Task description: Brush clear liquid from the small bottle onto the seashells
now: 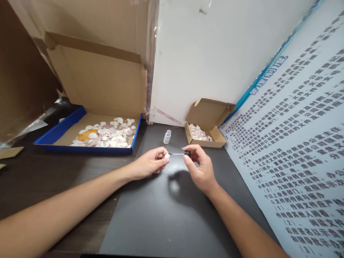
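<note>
Pinched in the fingertips of my left hand [150,163] is a small white seashell [167,156]. My right hand [200,166] grips the black cap of a thin brush applicator [177,154]. The applicator's stem points left, and its dark tip is at the shell, apparently touching it. Just beyond the hands, a small clear glass bottle [167,137] stands upright without a cap. Both hands are held above the grey mat, with a shadow below the right one.
An open blue-edged cardboard box [80,148] of mixed shells stands at the left. A smaller open cardboard box [219,142] with small white shells is at the back right. A white wall rises behind, and a printed poster [295,143] leans along the right. A grey mat [161,222] covers part of the dark table.
</note>
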Available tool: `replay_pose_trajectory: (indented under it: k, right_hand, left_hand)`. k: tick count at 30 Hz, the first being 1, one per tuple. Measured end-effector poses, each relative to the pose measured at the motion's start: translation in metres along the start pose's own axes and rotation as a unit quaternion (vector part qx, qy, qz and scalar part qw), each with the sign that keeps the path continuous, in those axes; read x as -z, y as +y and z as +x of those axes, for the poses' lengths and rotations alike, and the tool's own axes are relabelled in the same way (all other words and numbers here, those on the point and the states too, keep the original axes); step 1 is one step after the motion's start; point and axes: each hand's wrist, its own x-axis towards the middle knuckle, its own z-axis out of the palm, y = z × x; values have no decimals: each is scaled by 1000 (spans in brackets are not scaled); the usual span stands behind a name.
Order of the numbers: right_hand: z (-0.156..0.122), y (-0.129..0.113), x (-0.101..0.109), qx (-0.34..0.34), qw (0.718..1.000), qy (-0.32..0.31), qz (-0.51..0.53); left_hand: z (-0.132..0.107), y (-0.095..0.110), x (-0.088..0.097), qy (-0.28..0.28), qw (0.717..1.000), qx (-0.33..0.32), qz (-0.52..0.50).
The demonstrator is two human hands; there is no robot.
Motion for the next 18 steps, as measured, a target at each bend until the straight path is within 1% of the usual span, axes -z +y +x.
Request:
replay_pose_trajectory:
  k: [3, 6, 9, 11, 15, 18]
  right_hand:
    - [0, 0, 0, 5, 1000, 3, -5]
    - [0, 0, -1, 4, 1000, -9, -12]
    - [1, 0, -1, -2, 999, -18, -33]
    - [2, -1, 0, -2, 999, -11, -44]
    - [2, -2, 2, 13, 999, 1, -31]
    - [1, -1, 1, 14, 999, -16, -27]
  left_hand:
    - [-2, 2, 0, 0, 1000, -1, -2]
    - [-2, 3, 0, -2, 1000, 0, -4]
    - [-3, 4, 1, -4, 1000, 1, 10]
    - [-3, 6, 2, -2, 1000, 5, 22]
    - [-4, 10, 3, 1, 1000, 17, 23]
    - [-4, 11, 4, -2, 1000, 20, 17]
